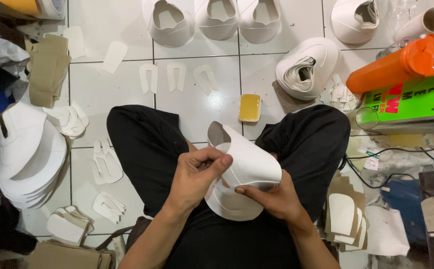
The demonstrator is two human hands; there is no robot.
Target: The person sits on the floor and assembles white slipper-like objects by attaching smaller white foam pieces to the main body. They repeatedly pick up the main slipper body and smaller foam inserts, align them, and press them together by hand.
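Both hands' grip bends smooth white shoe upper (249, 164).

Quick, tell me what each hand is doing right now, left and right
Left hand: closed, pinching the white shoe upper at its near edge.
Right hand: closed on the same shoe upper, gripping it from below.

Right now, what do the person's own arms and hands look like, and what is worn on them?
Both the left hand and the right hand are bare: no gloves, rings, watch or bands visible. The forearms are uncovered, with no sleeves in view. Black trousers cover the crossed legs.
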